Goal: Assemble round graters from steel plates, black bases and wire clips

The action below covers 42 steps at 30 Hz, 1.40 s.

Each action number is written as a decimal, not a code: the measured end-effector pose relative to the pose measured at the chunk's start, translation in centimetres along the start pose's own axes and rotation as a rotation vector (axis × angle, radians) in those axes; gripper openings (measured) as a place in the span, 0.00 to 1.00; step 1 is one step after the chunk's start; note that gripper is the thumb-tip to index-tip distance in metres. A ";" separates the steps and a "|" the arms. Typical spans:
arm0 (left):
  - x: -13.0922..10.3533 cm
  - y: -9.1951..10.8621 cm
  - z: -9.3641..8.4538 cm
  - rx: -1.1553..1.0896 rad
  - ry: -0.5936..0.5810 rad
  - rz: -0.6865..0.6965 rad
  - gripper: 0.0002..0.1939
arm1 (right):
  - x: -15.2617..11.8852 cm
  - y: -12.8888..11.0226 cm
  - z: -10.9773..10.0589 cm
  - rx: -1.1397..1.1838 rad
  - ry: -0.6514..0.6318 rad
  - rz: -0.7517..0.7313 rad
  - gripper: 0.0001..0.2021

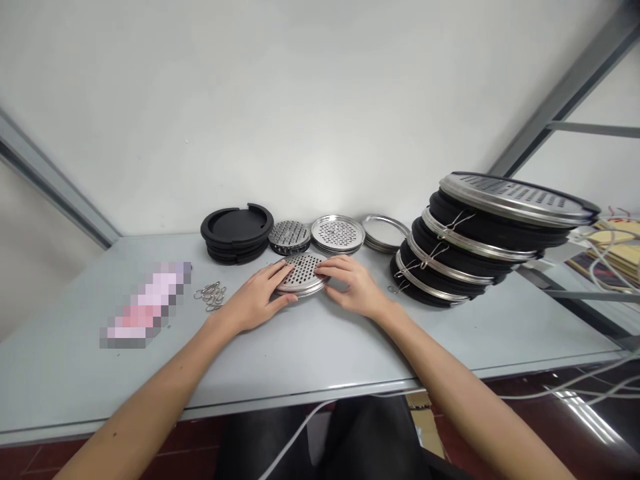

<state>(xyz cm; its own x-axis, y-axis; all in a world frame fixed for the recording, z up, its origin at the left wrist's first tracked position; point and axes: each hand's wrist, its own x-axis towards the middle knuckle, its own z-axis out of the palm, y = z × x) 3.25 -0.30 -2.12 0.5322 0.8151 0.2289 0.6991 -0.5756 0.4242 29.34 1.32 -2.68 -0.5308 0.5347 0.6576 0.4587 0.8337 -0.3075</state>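
perforated metal disc (303, 269) on bench (310, 357), centre of frame. left hand (256, 297) and right hand (353, 285) lie on opposite edges, fingers over the top, partly hiding its rim; gripping or merely resting, cannot tell. pixelated item (145, 307), left of frame: unreadable. yellowish pile (617, 253), far right, cut off by frame edge.

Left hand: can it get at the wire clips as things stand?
Probably yes: the wire clips lie uncovered on the tabletop, just left of the left hand, with nothing visible between. It would likely have to leave the perforated disc first.
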 end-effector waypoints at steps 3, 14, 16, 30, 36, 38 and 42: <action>0.0 0.0 0.0 0.004 0.013 0.004 0.34 | 0.1 -0.2 -0.3 0.020 -0.010 0.009 0.17; 0.0 -0.4 0.1 0.048 0.012 0.035 0.34 | 0.1 0.0 -0.6 0.024 -0.025 -0.007 0.18; 0.0 -0.4 0.0 0.043 0.005 0.046 0.34 | 0.0 0.1 -0.5 0.006 -0.017 -0.019 0.18; 0.0 -0.1 0.0 0.080 -0.011 0.029 0.36 | 0.2 0.0 -0.8 0.044 -0.052 0.043 0.20; -0.1 0.0 0.0 0.074 -0.024 0.019 0.37 | 0.1 0.0 -0.9 0.040 -0.096 0.045 0.20; -0.1 -0.1 0.1 0.079 -0.023 0.025 0.37 | 0.1 0.1 -1.0 0.037 -0.121 0.037 0.20; -0.2 -0.2 0.3 0.108 -0.039 0.031 0.38 | 0.1 0.2 -1.0 0.042 -0.172 0.034 0.20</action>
<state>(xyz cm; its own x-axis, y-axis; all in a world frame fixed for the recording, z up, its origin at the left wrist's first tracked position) 3.12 -0.40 -2.48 0.5714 0.7947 0.2049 0.7280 -0.6061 0.3204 30.08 1.43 -1.99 -0.6313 0.5756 0.5198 0.4503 0.8177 -0.3586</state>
